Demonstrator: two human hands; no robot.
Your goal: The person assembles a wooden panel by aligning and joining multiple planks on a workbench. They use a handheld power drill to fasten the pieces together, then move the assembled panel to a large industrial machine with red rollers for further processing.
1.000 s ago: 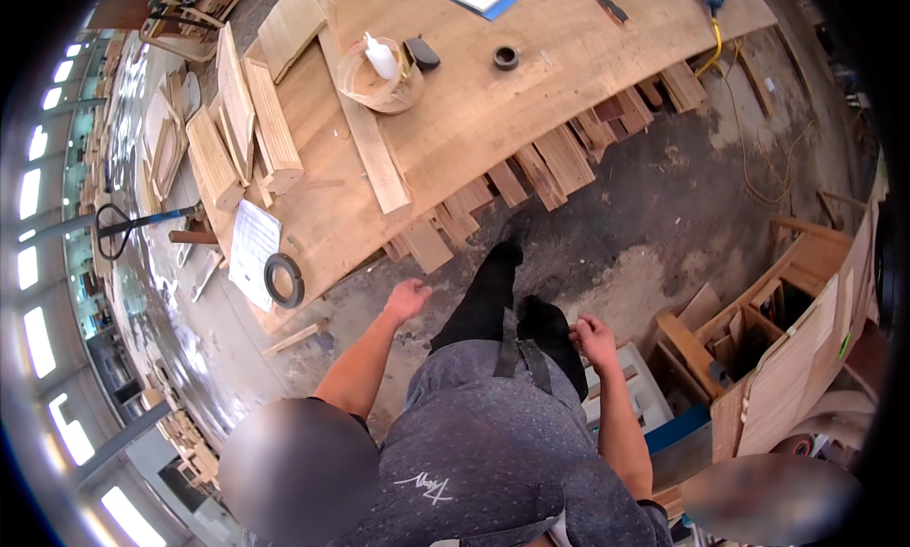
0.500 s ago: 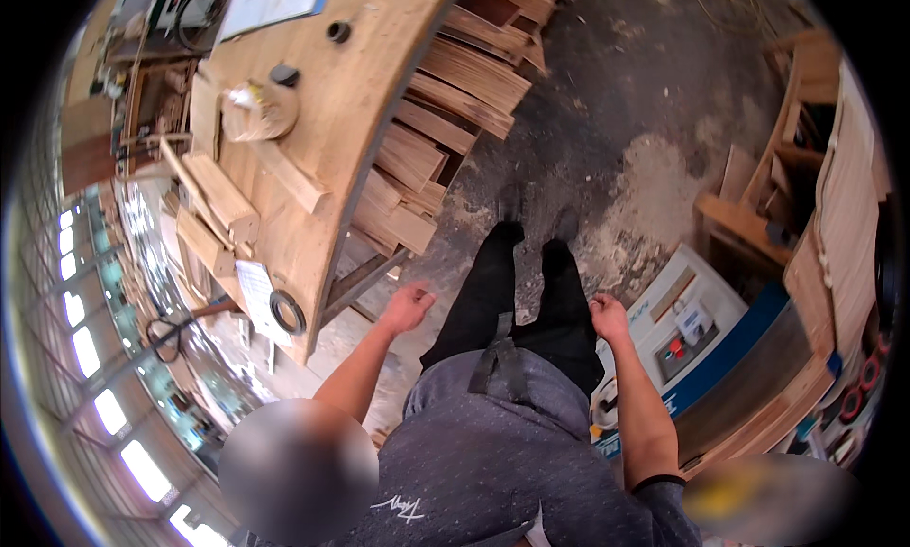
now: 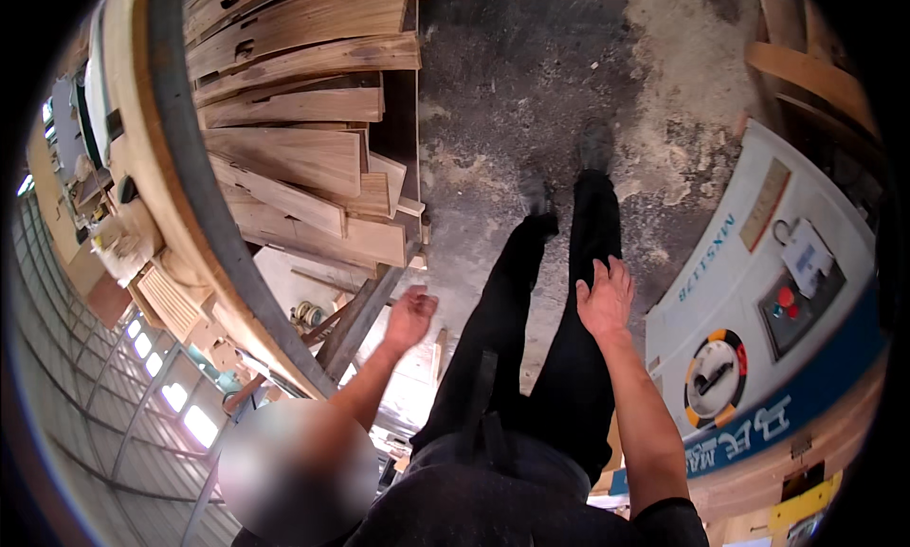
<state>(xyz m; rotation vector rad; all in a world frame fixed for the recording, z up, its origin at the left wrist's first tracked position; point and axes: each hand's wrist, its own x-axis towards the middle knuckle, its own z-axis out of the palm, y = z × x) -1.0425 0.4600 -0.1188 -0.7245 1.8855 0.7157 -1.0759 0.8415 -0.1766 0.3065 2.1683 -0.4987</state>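
Observation:
My left hand [image 3: 410, 318] hangs beside my left thigh with its fingers loosely bent and nothing in them. Closest to it are the slanted wooden leg [image 3: 368, 310] of the workbench and the stacked boards under the bench. In front of my right thigh, my right hand [image 3: 608, 298] is open, thumb and fingers apart, holding nothing. Right of that hand stands a white and blue machine [image 3: 692, 310] with a round black-and-yellow dial [image 3: 716, 378] and a dark control panel [image 3: 802, 305]. Neither hand touches any of these things.
The workbench [image 3: 152, 101] runs along my left, its edge curving in this view. Sawn boards [image 3: 303, 158] stick out from beneath it toward the walkway. Ahead lies a dark, dusty concrete floor [image 3: 493, 120]. A curved wooden piece [image 3: 815, 82] is at the far right.
I have stepped forward with my view turned, so bench and boards sit further left and the machine looks larger. My right hand has swung forward and its fingers have spread.

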